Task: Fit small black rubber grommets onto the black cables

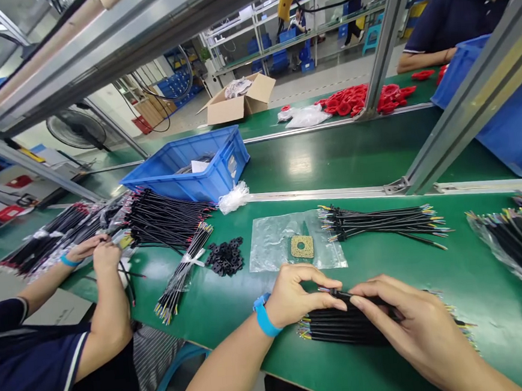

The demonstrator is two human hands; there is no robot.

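My left hand point(302, 294), with a blue band at the wrist, pinches the end of a black cable point(342, 294) between thumb and fingers, near a small black part. Just right of it, my right hand point(406, 316) grips the same cable with thumb and forefinger. Under both hands lies a bundle of black cables point(344, 327) with coloured wire ends. Beyond them is another cable bundle point(380, 222) with black parts at its left end. A yellow sponge point(302, 246) rests on a clear plastic bag point(265, 243). Small black parts point(225, 257) form a pile further left.
At the left, a co-worker's hands point(105, 253) hold a dark cable beside large cable piles point(163, 218). A blue bin point(182, 177) stands behind. Wrapped cables point(518, 247) lie at the right. A metal post point(457, 108) rises from the rail. Another person sits across the bench.
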